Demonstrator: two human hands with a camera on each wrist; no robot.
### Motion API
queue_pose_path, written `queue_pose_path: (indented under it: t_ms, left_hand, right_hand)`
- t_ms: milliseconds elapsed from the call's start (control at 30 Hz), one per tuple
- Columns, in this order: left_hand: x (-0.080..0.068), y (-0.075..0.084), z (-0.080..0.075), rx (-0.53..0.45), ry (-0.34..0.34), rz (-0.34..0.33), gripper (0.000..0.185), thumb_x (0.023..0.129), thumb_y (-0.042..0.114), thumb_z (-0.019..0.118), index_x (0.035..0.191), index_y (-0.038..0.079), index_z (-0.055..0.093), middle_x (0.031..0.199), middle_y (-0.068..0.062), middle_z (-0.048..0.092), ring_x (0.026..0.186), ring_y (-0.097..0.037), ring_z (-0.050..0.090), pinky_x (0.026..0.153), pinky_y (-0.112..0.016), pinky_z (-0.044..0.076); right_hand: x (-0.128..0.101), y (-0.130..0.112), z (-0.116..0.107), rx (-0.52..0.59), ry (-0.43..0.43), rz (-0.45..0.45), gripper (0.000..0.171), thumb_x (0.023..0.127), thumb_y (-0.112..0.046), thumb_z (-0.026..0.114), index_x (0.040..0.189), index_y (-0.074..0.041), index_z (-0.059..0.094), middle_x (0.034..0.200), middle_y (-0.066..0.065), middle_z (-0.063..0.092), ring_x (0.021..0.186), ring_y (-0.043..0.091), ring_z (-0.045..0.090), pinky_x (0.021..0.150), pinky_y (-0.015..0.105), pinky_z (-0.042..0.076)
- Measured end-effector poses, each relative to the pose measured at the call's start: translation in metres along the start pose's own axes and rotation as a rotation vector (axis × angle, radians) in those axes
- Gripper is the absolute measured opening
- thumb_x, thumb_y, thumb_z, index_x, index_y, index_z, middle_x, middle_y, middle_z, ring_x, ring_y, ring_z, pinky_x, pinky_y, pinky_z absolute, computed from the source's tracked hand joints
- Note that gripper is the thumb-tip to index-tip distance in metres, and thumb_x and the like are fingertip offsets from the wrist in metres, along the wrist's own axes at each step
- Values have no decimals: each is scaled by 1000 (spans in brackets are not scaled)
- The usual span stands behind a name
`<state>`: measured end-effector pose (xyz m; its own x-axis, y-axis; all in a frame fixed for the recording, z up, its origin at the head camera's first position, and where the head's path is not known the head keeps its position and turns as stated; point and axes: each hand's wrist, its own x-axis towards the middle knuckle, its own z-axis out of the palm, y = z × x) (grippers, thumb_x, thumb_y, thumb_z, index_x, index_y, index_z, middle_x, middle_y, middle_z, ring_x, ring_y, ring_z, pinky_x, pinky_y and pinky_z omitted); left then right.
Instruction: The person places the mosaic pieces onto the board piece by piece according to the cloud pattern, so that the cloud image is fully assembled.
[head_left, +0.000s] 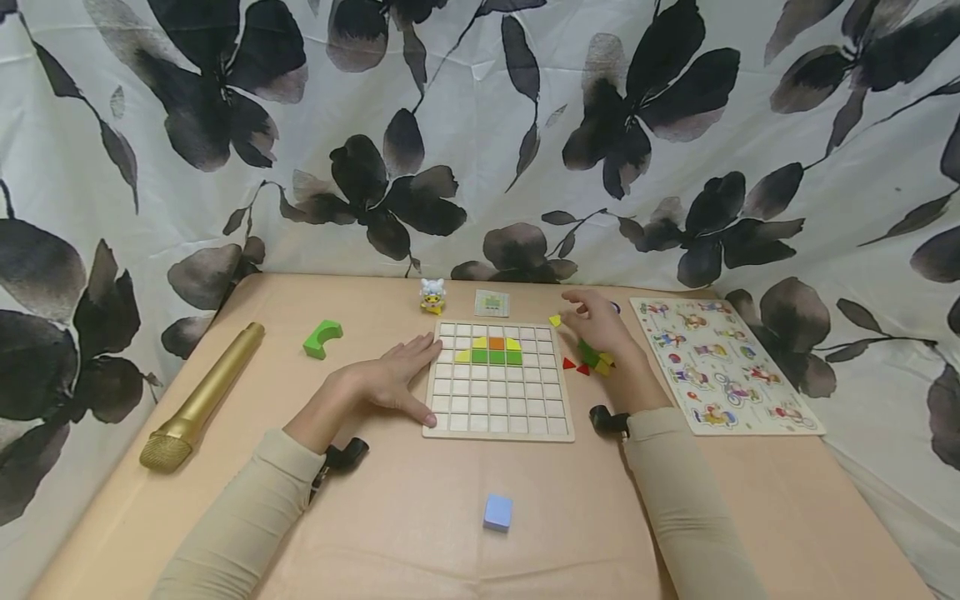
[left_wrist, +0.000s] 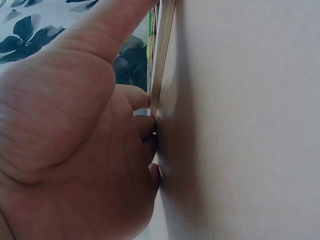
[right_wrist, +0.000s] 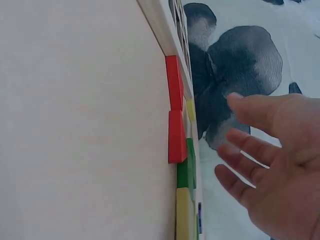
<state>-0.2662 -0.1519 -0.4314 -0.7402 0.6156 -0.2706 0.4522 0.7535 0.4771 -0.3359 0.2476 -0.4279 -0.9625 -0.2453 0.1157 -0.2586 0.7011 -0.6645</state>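
At the left edge of the board [head_left: 498, 436], better to press only lightly with the left hand [head_left: 386, 379], fingers straight and not curled around anything, so as to steady it without a slide over the desk [head_left: 420, 517], and probably wise to take one piece at a time from the right side, without pushing its neighbours. Note the right grip [head_left: 596, 321], with fingers relaxed, parted and holding nothing, above the board's upper right side; look for the yellow piece [head_left: 555, 320] just beside its fingertips, the red triangles [head_left: 582, 369] and green piece [head_left: 587, 353] nearer to the wrist.
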Motion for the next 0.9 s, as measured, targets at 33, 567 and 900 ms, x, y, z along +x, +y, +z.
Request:
queue_pose_path:
  t_ms: [33, 567, 900]
  left_hand:
    - [0, 0, 0, 1, 0, 0, 137, 72, 69, 85, 168, 9, 9, 176, -14, -6, 163, -34, -4, 133, -53, 3]
    - [1, 2, 0, 4, 1, -5, 137, 71, 68, 86, 168, 9, 9, 176, -15, -5, 163, -34, -3, 133, -54, 4]
    - [0, 2, -1, 2, -3, -10, 137, 72, 68, 86, 168, 9, 9, 176, -14, -6, 163, -33, -4, 133, -53, 4]
  right_hand:
    - [1, 2, 0, 3, -15, -1, 49, 105, -15, 61, 151, -4, 51, 153, 22, 49, 131, 44, 50, 106, 61, 48]
    - [8, 15, 10, -108, -123, -33, 28, 104, -8, 61, 130, -3, 70, 121, 17, 58, 104, 31, 52, 85, 40, 47]
    - [3, 14, 6, -90, -126, 85, 29, 101, -4, 62, 130, -3, 67, 116, 15, 63, 104, 30, 55, 93, 41, 49]
